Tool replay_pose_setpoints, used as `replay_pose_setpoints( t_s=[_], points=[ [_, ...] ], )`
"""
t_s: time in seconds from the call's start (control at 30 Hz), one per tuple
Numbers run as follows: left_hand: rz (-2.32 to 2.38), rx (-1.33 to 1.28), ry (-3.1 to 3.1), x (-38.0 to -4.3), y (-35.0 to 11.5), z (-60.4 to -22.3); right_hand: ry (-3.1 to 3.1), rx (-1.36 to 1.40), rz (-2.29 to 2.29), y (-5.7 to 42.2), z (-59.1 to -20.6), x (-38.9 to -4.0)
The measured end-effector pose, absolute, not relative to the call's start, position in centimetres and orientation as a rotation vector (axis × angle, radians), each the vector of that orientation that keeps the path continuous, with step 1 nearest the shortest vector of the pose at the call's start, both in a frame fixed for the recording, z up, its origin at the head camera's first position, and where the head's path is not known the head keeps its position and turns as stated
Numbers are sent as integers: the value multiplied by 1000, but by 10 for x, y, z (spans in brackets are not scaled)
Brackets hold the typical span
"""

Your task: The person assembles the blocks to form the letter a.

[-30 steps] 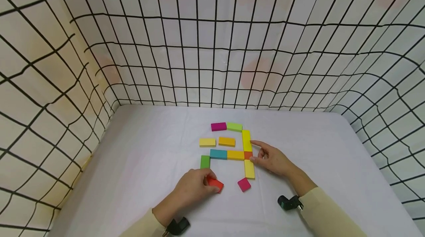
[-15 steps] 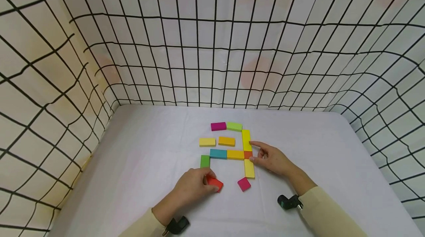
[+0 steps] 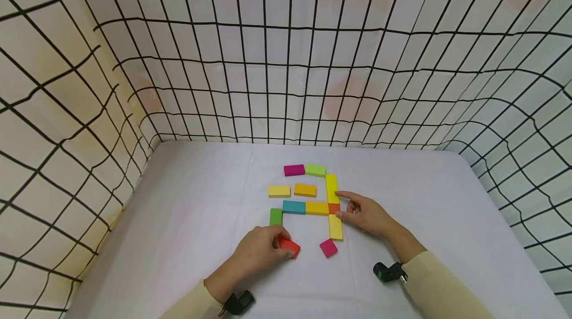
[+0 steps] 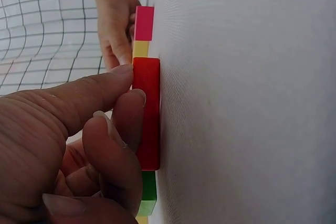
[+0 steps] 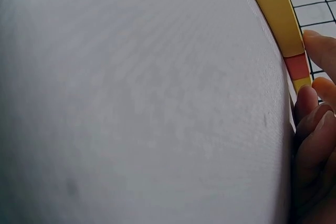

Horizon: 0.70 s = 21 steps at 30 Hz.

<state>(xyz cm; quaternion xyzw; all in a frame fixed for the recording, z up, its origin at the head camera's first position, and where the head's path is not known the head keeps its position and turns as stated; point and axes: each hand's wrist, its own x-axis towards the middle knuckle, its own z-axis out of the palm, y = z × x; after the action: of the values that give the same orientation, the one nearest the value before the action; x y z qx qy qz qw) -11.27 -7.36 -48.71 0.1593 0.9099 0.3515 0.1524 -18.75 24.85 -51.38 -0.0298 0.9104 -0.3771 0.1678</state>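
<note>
My left hand [image 3: 259, 248] pinches a red block [image 3: 291, 246] between thumb and fingers; in the left wrist view the red block [image 4: 149, 114] lies close along the white cloth. Just beyond that hand is a green block [image 3: 276, 216], partly covered by it. My right hand [image 3: 371, 217] rests at the right side of a column of blocks. Its index fingertip is at the tall yellow block [image 3: 331, 185], and its thumb is at the small orange-red block [image 3: 333, 208]. The other right fingers are curled under. A pale yellow block [image 3: 335, 228] ends the column.
A teal block [image 3: 294, 207] and an amber block [image 3: 317, 208] form a row joining the column. Further back lie a magenta block [image 3: 294, 170], a lime block [image 3: 315, 170] and two yellowish blocks. A pink block [image 3: 328, 248] sits askew in front. Black wire mesh [image 3: 286, 60] surrounds the table.
</note>
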Motion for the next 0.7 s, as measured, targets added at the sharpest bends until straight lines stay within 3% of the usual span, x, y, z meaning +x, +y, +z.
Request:
replay_pose_setpoints(
  t_s=[0.7],
  points=[
    [1009,447,2600,-113,-73,-486,2608,-104,-1046,249,-514,-188]
  ],
)
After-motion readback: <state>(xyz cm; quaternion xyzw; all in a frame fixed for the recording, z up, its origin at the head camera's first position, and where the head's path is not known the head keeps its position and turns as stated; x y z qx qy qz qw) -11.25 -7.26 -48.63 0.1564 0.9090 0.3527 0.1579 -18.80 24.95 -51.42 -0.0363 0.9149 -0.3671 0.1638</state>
